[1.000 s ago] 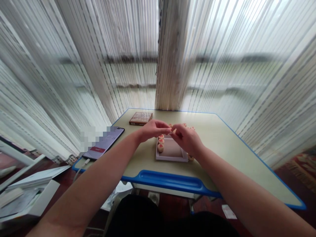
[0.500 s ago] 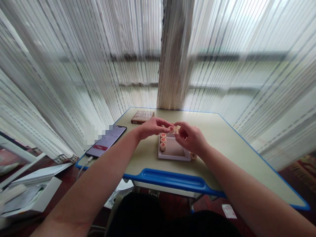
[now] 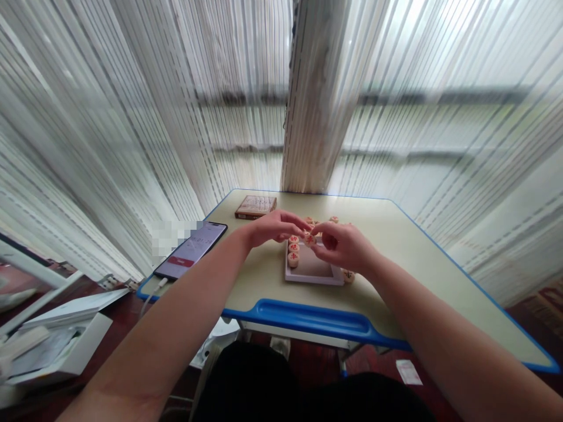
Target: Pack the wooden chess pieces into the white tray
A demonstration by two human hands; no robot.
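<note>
A round wooden Chinese chess piece (image 3: 310,240) with a red character is held over the tray by my right hand (image 3: 341,243), pinched between thumb and forefinger. My left hand (image 3: 275,228) reaches in from the left with fingers stretched out and apart, its fingertips just above that piece; whether they touch it is hard to see. Below lies a shallow white box tray (image 3: 314,281). A column of red-marked Chinese chess pieces (image 3: 293,259) lies along its left wall. More pieces (image 3: 333,219) sit beyond my hands, partly hidden. A dark-marked piece (image 3: 348,275) rests outside the tray's right wall.
A flat brown printed box (image 3: 255,207) lies at the table's back left. A phone (image 3: 191,251) with a plugged-in white cable (image 3: 152,296) lies at the left edge. The table (image 3: 409,275) has a blue rim and a front groove. Curtains hang behind it.
The red-marked piece was at my left fingertips and is now in my right hand's pinch, slightly lower and to the right. Pieces behind my hands show more. The view has shifted slightly.
</note>
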